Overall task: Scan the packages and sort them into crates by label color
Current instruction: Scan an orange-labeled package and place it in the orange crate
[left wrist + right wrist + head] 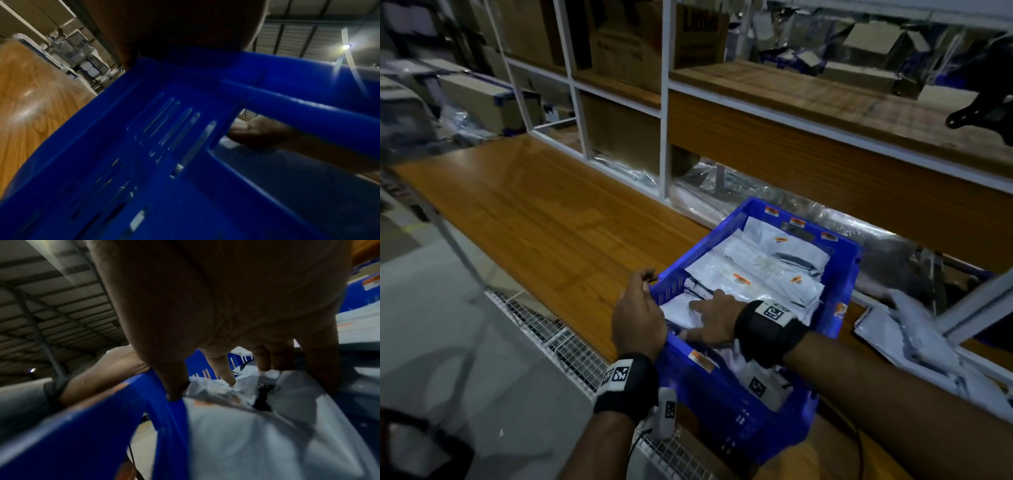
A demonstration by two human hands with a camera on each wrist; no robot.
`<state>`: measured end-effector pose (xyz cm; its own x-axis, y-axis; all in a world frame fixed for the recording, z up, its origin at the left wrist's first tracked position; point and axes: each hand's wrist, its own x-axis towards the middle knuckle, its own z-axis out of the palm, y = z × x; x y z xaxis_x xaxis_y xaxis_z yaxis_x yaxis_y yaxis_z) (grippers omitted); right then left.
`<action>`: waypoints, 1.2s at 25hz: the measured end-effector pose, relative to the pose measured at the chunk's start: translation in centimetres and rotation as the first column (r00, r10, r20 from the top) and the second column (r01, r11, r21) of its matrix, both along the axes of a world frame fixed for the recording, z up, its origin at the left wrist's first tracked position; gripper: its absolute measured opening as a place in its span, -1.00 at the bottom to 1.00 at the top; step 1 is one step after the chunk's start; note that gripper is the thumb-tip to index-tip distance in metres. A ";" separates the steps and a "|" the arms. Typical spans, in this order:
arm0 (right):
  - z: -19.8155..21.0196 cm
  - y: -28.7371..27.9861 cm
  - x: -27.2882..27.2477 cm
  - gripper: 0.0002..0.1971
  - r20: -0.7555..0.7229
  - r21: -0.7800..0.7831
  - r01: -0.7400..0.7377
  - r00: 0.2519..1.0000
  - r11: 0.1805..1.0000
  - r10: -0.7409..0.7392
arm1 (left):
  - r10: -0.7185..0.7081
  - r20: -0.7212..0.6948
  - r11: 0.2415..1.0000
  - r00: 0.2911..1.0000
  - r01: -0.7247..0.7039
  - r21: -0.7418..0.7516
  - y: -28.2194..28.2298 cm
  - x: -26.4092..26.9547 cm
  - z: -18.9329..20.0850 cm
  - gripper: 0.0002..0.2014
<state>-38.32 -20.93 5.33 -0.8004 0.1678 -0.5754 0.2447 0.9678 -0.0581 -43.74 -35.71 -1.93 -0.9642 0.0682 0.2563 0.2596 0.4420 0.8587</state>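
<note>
Crate point(839, 274) wall hides left hand point(638, 318) fingers

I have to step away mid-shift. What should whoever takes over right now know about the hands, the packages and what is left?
Left hand: grips the blue crate at its left rim.
Right hand: fingers spread, pressing down the packages inside.
The crate sits on the wooden table, nearly full of white mailers with orange labels.
More mailers lie loose right of it, apparently unsorted.
A scanner hangs at the left wrist.
Left: scan and sort the loose ones.
</note>
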 end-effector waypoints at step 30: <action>3.8 17.7 27.2 -0.57 -0.491 -0.467 0.399 0.626 0.789 -0.607 | -0.578 -0.108 0.785 0.809 0.515 -0.344 15.5 18.0 10.6 -0.76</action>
